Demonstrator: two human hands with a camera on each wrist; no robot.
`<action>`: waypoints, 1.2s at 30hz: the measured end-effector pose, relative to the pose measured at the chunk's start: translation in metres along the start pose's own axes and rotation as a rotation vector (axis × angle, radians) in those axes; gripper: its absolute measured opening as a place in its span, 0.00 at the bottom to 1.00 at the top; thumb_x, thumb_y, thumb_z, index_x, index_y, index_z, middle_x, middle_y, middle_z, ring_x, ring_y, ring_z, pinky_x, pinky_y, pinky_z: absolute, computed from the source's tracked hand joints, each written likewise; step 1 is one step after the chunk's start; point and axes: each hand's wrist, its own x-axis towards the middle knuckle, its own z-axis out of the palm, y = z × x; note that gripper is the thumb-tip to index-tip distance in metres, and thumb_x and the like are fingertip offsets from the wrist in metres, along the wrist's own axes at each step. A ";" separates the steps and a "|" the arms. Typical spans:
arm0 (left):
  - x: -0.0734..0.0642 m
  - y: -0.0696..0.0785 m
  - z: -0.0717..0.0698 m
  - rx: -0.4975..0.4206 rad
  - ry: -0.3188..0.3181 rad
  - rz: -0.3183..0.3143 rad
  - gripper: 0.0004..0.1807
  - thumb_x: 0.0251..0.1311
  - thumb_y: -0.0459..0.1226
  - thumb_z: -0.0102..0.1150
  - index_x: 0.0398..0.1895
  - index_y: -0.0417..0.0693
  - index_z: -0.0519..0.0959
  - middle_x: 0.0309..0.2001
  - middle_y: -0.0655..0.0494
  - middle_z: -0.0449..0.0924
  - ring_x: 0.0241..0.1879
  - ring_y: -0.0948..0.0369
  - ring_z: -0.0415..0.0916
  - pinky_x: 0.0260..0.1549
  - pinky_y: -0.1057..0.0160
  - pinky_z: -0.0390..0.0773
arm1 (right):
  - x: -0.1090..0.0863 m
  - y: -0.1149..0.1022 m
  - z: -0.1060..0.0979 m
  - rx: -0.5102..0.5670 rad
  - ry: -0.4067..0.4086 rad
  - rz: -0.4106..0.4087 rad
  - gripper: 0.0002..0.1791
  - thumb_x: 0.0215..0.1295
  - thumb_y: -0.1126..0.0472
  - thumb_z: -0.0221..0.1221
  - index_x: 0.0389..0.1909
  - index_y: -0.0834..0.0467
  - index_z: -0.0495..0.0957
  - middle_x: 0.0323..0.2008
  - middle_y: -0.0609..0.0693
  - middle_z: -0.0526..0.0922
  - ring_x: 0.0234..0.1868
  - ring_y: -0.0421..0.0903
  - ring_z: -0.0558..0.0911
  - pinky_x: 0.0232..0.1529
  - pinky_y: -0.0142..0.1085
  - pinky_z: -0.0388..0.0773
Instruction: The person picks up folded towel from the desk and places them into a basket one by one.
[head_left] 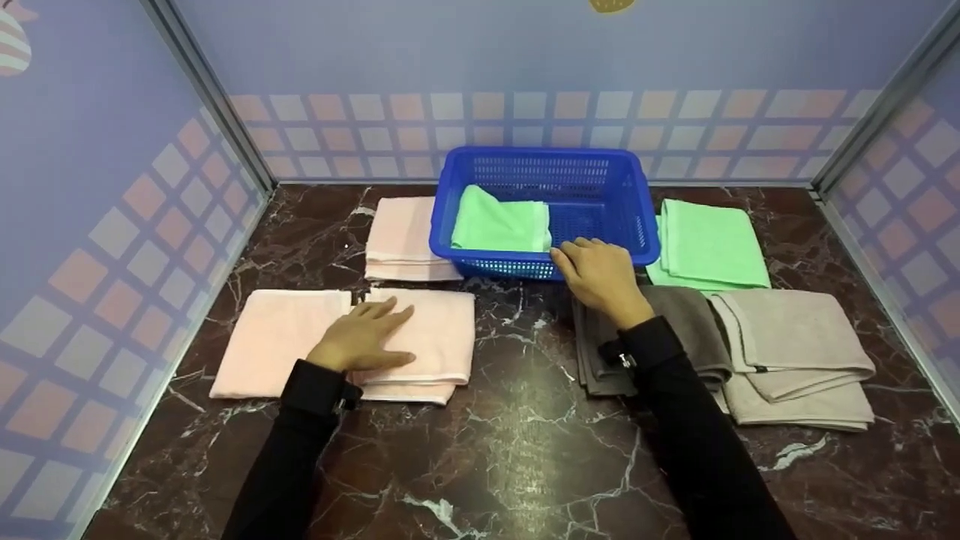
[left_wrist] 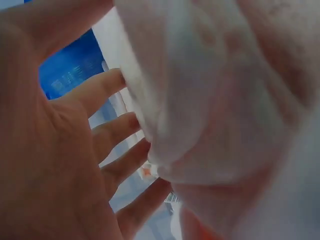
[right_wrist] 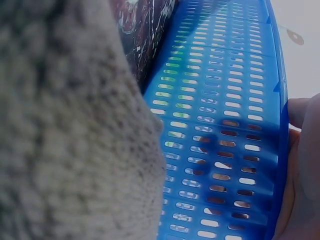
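Note:
My left hand (head_left: 360, 337) lies over two folded pink towels, its fingers spread toward the right-hand one (head_left: 431, 330); the other (head_left: 274, 337) is to its left. Up close in the left wrist view, the fingertips touch pale cloth (left_wrist: 210, 125), which is blurred. At the near rim of a blue plastic basket (head_left: 600, 169), my right hand (head_left: 600, 277) grips the edge. The right wrist view shows the slotted basket wall (right_wrist: 210, 100) with fingers over its rim. Inside the basket, on the left, sits a folded green towel (head_left: 499, 225).
Another pink towel (head_left: 405, 232) lies partly behind the basket's left side. To the right are a green towel (head_left: 712, 240), dark grey-brown towels (head_left: 675, 322) under my right wrist and light taupe towels (head_left: 795, 330). Panel walls (head_left: 525, 67) enclose the dark marbled table (head_left: 495, 457).

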 end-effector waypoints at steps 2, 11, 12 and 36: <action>0.003 0.006 0.004 0.012 0.004 0.017 0.48 0.65 0.63 0.57 0.82 0.51 0.58 0.81 0.37 0.51 0.76 0.30 0.52 0.72 0.29 0.56 | 0.000 -0.001 0.000 0.003 -0.008 -0.006 0.25 0.82 0.45 0.46 0.34 0.58 0.81 0.32 0.59 0.85 0.38 0.62 0.84 0.36 0.57 0.81; 0.037 0.070 0.024 0.122 -0.041 0.001 0.48 0.64 0.71 0.50 0.83 0.65 0.53 0.83 0.44 0.46 0.80 0.36 0.44 0.71 0.26 0.53 | -0.001 -0.005 0.004 0.007 -0.028 -0.040 0.25 0.83 0.46 0.44 0.39 0.59 0.83 0.36 0.59 0.86 0.40 0.63 0.84 0.40 0.56 0.81; 0.042 0.079 0.025 0.128 -0.050 0.004 0.48 0.64 0.72 0.50 0.83 0.65 0.53 0.84 0.44 0.45 0.81 0.36 0.44 0.71 0.26 0.52 | -0.001 -0.005 0.005 0.009 -0.034 -0.039 0.25 0.83 0.46 0.44 0.39 0.59 0.83 0.36 0.59 0.86 0.41 0.63 0.84 0.41 0.57 0.81; 0.047 0.101 0.036 -0.215 0.267 -0.056 0.47 0.54 0.56 0.74 0.77 0.57 0.68 0.73 0.31 0.62 0.68 0.34 0.64 0.62 0.36 0.75 | -0.044 -0.029 -0.014 0.303 0.210 0.077 0.17 0.65 0.64 0.67 0.55 0.61 0.80 0.44 0.60 0.77 0.47 0.58 0.74 0.47 0.50 0.77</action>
